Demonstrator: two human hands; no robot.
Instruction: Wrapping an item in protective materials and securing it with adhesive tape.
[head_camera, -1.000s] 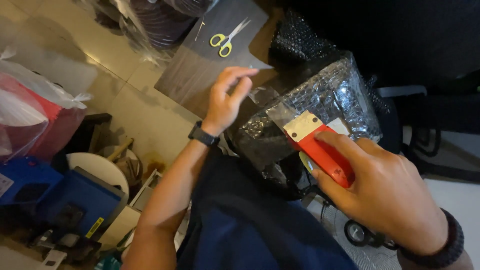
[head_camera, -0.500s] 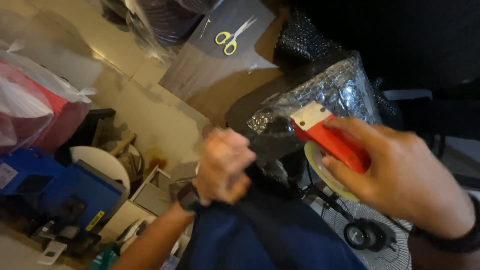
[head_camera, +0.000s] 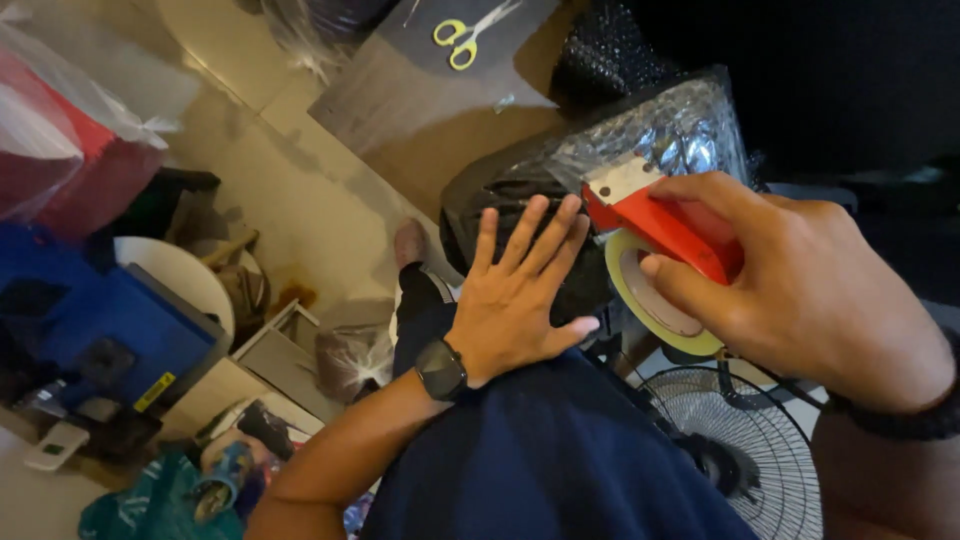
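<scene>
A dark item wrapped in bubble wrap (head_camera: 660, 135) rests on my lap. My left hand (head_camera: 515, 295), a dark watch on its wrist, lies flat on the near side of the package with the fingers spread. My right hand (head_camera: 800, 290) grips a red tape dispenser (head_camera: 665, 225) holding a yellowish roll of tape (head_camera: 655, 300), its blade end against the wrap's near edge, just right of my left fingertips.
Yellow-handled scissors (head_camera: 470, 35) lie on a dark sheet at the top. A blue case (head_camera: 110, 320) and white bucket (head_camera: 175, 275) stand at the left, a red plastic bag (head_camera: 60, 150) above them. A fan grille (head_camera: 740, 440) sits at the lower right.
My left hand came back from a fist near my lap and now lies open and flat on the package. The dispenser in my right hand moved down to the wrap's near edge.
</scene>
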